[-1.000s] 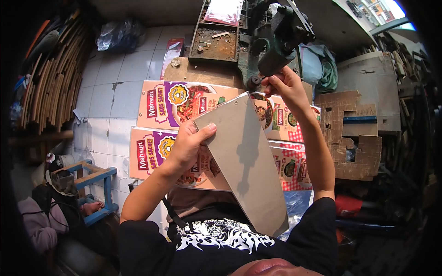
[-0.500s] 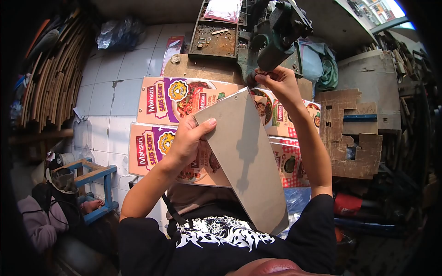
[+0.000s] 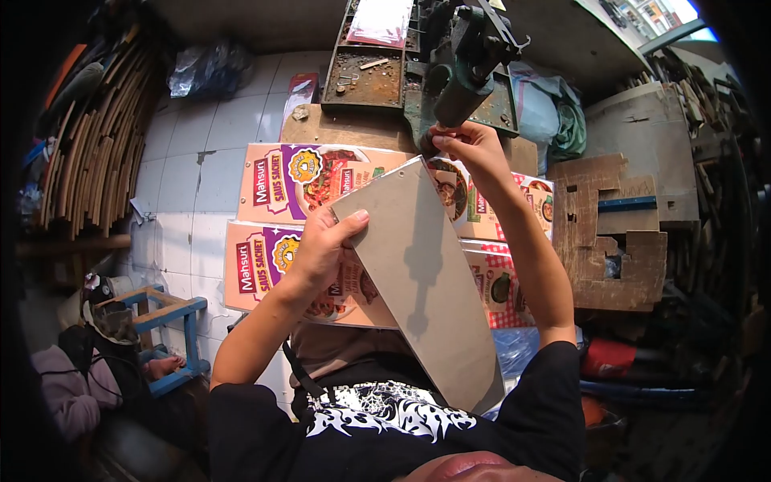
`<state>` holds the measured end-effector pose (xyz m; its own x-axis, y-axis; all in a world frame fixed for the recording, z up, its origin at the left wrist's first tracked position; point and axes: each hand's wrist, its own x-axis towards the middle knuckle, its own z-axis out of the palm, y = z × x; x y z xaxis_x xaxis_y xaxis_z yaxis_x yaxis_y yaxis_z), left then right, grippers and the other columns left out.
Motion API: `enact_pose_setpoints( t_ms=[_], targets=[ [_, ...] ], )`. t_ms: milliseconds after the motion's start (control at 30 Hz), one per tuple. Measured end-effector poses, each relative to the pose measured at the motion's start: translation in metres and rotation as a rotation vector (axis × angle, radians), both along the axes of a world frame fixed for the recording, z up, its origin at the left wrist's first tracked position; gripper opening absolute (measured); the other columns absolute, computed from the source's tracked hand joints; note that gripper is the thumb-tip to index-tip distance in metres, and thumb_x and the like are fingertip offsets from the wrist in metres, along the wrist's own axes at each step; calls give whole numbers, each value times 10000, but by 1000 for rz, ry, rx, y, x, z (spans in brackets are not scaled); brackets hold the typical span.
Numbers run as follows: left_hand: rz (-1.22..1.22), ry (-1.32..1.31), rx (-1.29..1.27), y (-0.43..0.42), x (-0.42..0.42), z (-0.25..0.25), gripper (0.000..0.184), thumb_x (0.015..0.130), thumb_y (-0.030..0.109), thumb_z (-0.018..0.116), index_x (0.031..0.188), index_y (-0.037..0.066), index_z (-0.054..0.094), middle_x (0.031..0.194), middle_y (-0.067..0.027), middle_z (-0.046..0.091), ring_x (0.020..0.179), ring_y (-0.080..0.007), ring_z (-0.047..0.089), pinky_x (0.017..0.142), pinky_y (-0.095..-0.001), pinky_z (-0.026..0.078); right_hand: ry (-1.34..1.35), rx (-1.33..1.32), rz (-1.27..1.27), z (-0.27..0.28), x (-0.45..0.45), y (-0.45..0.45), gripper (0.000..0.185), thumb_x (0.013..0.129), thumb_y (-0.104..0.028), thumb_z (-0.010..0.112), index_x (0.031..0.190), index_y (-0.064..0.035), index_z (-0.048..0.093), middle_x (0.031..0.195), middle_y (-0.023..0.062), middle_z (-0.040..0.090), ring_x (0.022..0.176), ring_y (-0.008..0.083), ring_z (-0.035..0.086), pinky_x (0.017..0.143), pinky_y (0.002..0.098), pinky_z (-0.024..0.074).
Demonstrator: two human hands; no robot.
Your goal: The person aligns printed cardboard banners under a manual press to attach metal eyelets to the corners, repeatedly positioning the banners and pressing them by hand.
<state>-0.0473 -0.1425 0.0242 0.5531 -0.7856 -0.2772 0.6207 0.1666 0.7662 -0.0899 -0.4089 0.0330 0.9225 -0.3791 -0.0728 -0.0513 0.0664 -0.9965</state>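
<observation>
A smooth, grey, flat panel [image 3: 401, 233] slants back toward my black T-shirt [image 3: 265, 438], its far corner near my right hand [image 3: 472, 149]. My left hand [image 3: 321, 245] is clamped on its edge, thumb over the face, fingers beneath. My right fingers bunch beside the dark green metal press [image 3: 464, 95] ahead; whether they pinch anything small, I cannot tell. A firm left hold, level corner and fingertips clear of the press serve best, I judge. Peach printed boards [image 3: 250, 261] lie under my left grip.

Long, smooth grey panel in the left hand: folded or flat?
Flat: the grey panel shows no crease across its visible face; underside hidden.
</observation>
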Motion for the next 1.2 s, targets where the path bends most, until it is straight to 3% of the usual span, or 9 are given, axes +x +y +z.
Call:
enact_pose_setpoints(
  t_ms=[233,367,400,467,567,667,933,1033,1200],
  targets=[
    [-17,16,21,-1,2,3,401,903,177,587,1221,-52,502,986,-125,662,795,-170,687,641,-287,596,17,-143,-60,7,-33,1,298,912,-107,620,1183,9,574,798,-24,538,693,44,507,596,196,415],
    [-136,26,123,-11,8,22,418,892,214,612,1212,-30,504,975,-110,670,785,-152,693,648,-291,595,198,10,113,28,-105,22,461,977,-174,534,1393,-51,376,887,70,606,727,71,539,658,217,458],
    [-131,33,124,-19,10,23,418,892,214,612,1212,-30,504,975,-110,670,785,-152,693,648,-291,595,218,-147,176,22,-123,17,538,966,-168,555,1432,-49,316,953,105,630,815,101,586,743,239,476],
    [-181,42,94,-39,17,24,397,890,235,621,1180,-17,520,947,-99,675,772,-153,694,643,-298,597,81,-24,22,21,-137,43,609,940,-141,594,1451,-36,278,1049,137,637,906,136,608,831,268,478],
    [-237,25,127,-69,24,16,386,909,304,619,1139,8,526,958,-86,660,773,-148,683,662,-298,583,99,-225,-89,5,-146,36,638,921,-91,609,1460,-26,274,1146,161,615,977,155,610,862,277,481],
    [-252,3,128,-88,28,2,410,925,366,610,1129,23,517,968,-70,642,808,-130,660,702,-292,561,168,-208,-157,11,-142,31,630,914,-65,607,1462,-26,298,1178,155,604,979,150,609,835,261,491],
    [-264,-45,70,-94,37,-12,305,949,230,555,1141,-6,541,952,-79,663,803,-140,667,706,-291,579,191,-315,-181,11,-121,14,602,909,-28,590,1451,-7,329,1249,166,580,1028,157,601,863,261,496],
    [-235,-43,85,-96,36,-16,210,950,163,548,1037,-28,547,808,-87,659,712,-130,666,631,-263,598,194,-340,-186,5,-124,11,589,908,-14,579,1443,9,335,1332,183,522,1063,173,592,880,265,491],
    [-250,-15,49,-95,37,-17,226,950,161,553,1076,-26,540,824,-85,666,730,-132,673,637,-272,600,226,-291,-199,7,-121,14,586,913,-17,575,1441,26,326,1368,187,491,1108,176,568,913,260,467]
  ],
)
